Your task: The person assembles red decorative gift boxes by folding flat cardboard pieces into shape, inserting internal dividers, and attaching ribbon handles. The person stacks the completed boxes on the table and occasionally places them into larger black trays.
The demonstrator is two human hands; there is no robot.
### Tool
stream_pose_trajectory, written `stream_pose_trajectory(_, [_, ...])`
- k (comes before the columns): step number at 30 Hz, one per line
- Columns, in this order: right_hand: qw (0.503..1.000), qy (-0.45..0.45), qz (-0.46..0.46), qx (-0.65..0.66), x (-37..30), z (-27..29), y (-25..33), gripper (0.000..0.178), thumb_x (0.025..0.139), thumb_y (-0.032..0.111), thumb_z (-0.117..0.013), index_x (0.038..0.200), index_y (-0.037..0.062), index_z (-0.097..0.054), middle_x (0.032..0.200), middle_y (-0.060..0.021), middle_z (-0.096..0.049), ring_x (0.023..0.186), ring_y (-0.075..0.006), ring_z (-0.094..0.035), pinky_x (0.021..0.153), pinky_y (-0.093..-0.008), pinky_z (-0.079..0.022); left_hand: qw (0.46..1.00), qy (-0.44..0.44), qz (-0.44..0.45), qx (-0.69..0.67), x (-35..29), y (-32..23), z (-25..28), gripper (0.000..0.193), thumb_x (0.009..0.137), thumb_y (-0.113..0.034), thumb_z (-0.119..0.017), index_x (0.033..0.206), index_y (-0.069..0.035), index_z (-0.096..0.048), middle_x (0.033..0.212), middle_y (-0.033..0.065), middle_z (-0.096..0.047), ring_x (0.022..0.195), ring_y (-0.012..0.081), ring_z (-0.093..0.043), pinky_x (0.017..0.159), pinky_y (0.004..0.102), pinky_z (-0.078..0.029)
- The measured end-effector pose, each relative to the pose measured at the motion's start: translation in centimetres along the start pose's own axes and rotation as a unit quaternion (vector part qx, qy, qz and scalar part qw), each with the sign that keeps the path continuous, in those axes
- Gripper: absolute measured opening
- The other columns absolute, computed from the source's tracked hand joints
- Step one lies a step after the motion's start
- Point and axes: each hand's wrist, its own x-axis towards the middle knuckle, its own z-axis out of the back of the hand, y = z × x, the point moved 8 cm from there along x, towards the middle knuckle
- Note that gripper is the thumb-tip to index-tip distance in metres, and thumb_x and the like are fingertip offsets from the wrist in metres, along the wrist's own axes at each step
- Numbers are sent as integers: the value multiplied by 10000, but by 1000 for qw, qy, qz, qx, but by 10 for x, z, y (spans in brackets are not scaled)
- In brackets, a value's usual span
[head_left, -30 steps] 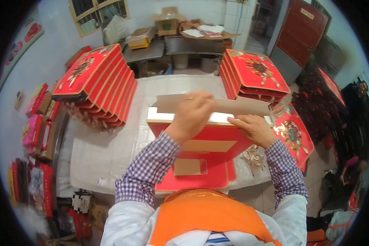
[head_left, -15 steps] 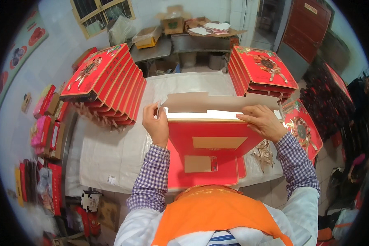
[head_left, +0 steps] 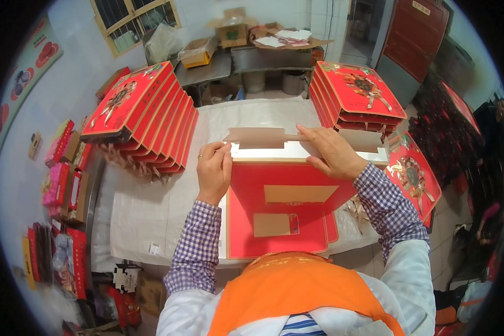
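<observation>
A red cardboard gift box [head_left: 285, 179] stands upright on the covered table in front of me, its white inside edge and pale flaps [head_left: 257, 138] at the top. At the box's left top corner, my left hand [head_left: 214, 171] is closed, thumb and fingertips pinching the edge. My right hand [head_left: 337, 154] lies over the top edge on the right, fingers stretched across the folded flap and thumb toward the front. Below the box, a flat red panel [head_left: 277, 241] with a tan rectangle lies near the table's front edge. Gold ribbon [head_left: 357, 208] shows partly behind my right forearm.
Stacks of finished red boxes stand at the far left [head_left: 145, 106] and far right [head_left: 358, 89]. Another decorated red box [head_left: 410, 175] lies at the right. A pale sheet [head_left: 151, 213] covers the table. Cartons [head_left: 232, 31] sit on a metal bench behind.
My right hand has slid left and inward along the top edge, and the long flap beneath it is folded lower there. My left fingers have closed together at the left corner.
</observation>
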Motion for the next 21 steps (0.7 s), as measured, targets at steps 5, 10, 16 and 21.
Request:
stream_pose_trajectory(5, [1000,-7,-1,4,-1,-3,-4,575,856,172,-687,1389,79,-493,1255,-177,-576,1164,-339,-532,1001,-429,-419,996,86,19,-23,19,3,-4,423,797,-22,-653,1217,-20,-604,1079,134,-612,983,289,-580,870,376,-470])
stream_pose_trajectory(10, [999,-33,8,20,0,0,-3,506,861,160,-685,1340,82,-543,1204,-150,-611,1113,-326,-563,954,-426,-441,993,101,-9,-67,33,-5,-1,582,799,-7,-635,1363,-40,-498,1234,165,-588,1163,292,-572,1020,360,-440])
stream_pose_trajectory(16, [997,-65,30,2,-3,-4,-7,417,841,111,-681,1248,80,-598,1140,-126,-646,1050,-297,-603,887,-412,-479,959,238,31,-150,38,2,-17,330,822,-18,-635,1152,-22,-612,1067,115,-668,1025,237,-643,897,328,-497])
stream_pose_trajectory(21, [964,-197,86,-156,-16,25,13,346,823,64,-662,1166,84,-621,1115,-96,-635,1043,-264,-596,888,-403,-472,948,285,67,-126,40,-8,-32,241,823,36,-606,1061,-2,-624,961,153,-698,942,250,-694,822,324,-526])
